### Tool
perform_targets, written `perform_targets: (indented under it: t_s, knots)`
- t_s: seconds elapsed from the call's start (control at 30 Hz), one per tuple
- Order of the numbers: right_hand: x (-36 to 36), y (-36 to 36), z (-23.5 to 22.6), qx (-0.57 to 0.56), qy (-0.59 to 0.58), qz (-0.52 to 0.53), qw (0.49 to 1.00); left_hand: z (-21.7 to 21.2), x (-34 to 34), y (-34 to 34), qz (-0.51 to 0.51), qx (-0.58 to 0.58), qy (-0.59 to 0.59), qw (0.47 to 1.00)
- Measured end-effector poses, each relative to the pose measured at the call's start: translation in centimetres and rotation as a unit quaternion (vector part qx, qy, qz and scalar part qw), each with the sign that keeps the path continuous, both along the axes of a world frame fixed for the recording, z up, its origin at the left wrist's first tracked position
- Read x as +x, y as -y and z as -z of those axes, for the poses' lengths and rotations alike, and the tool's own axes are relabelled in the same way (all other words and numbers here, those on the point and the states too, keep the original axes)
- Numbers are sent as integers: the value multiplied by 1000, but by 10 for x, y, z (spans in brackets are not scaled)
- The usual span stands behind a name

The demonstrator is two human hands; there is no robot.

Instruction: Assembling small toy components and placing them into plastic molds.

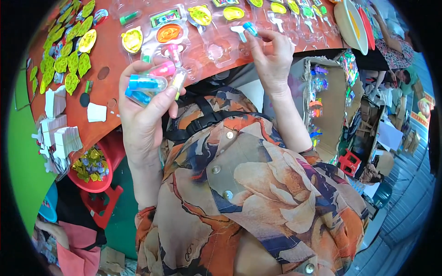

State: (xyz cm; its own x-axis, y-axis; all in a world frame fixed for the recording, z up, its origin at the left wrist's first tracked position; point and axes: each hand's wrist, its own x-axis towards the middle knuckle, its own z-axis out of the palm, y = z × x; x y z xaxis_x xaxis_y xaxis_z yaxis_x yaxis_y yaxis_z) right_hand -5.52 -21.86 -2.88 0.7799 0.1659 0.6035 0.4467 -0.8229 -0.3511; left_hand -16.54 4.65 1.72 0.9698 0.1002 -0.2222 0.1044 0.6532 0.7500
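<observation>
My left hand is closed around several small clear plastic tubes with coloured ends. A blue-ended tube lies across its fingers. Beside that are a pink one and a yellow one. My right hand pinches another small blue tube between thumb and fingertip, just above the clear blister trays. Yellow moulded pieces, an orange oval piece and a small framed picture toy sit in the tray pockets. A green tube rests at the upper left.
Many yellow pieces are spread on the orange-red table at left, near stacks of white cards. A red basin holds wrapped items below. At right stand a cardboard box and a cream basin. Other people sit nearby.
</observation>
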Motion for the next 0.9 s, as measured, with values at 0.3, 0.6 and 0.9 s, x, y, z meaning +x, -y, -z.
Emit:
perform_targets:
  t_s: [0.3,0.6,0.9]
  knots:
    - [-2,-8,3,-128,44,-5,991,0,-5,-1,9,26,-23,999]
    - [-3,-13,-13,-107,-8,-18,994,3,-10,-19,-41,21,-23,999]
    - [-18,-95,-64,73,-190,-362,910,4,14,-11,10,-106,-7,994]
